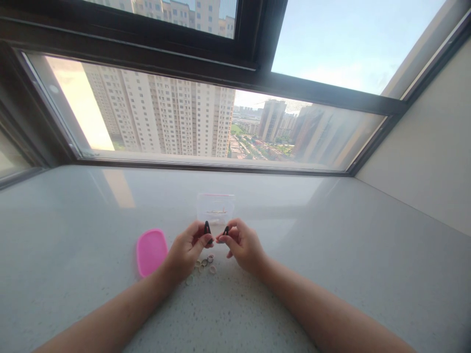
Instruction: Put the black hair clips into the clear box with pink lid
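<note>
Between the thumb and fingers of my left hand [189, 247] is a black snap hair clip [207, 228], held with its narrow end up. My right hand [243, 245] pinches a second black hair clip [225, 230], which shows less and leans a little. The two hands are close together, their fingertips nearly meeting above the counter. Just below them lie several small hair ties [204, 263] in pale and dark colours. A clear plastic bag [216, 201] rests flat behind the hands, with a thin light-coloured item [217, 212] in or on it that I cannot make out.
A pink plastic lid or shallow tray [151, 252] lies beside my left forearm. The speckled white counter [331, 255] runs back to a dark-framed window [206, 169]. At the right stands a pale wall [423, 127]. Tall buildings show outside.
</note>
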### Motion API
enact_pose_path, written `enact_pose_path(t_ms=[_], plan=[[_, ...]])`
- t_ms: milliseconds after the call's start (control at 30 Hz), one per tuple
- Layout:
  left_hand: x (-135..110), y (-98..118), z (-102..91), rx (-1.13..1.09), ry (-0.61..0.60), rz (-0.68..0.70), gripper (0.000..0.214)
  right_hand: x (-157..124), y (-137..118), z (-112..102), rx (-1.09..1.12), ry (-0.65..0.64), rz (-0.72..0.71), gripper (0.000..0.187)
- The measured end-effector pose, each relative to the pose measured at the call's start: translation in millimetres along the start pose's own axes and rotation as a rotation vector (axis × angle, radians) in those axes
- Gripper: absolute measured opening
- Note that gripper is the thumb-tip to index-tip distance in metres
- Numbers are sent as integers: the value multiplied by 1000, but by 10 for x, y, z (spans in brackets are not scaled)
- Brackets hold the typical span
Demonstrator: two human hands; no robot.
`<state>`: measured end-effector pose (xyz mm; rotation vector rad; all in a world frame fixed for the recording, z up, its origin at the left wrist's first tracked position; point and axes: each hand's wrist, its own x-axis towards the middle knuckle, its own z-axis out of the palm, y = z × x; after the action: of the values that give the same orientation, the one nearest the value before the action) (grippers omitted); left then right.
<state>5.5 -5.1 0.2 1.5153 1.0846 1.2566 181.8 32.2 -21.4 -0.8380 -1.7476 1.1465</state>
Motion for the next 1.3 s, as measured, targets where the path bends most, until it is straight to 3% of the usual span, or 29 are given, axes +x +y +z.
enact_pose_path(t_ms=[333, 767, 1300], plan=[[8, -47, -8, 16, -45, -27, 12, 29, 40, -26, -12, -62, -5, 13], [-7, -27, -40, 230, -51, -87, 16, 8, 12, 6, -65, -130, 15, 11], [-18, -9, -20, 239, -27, -94, 17, 7, -84, 4, -143, -84, -168, 11]])
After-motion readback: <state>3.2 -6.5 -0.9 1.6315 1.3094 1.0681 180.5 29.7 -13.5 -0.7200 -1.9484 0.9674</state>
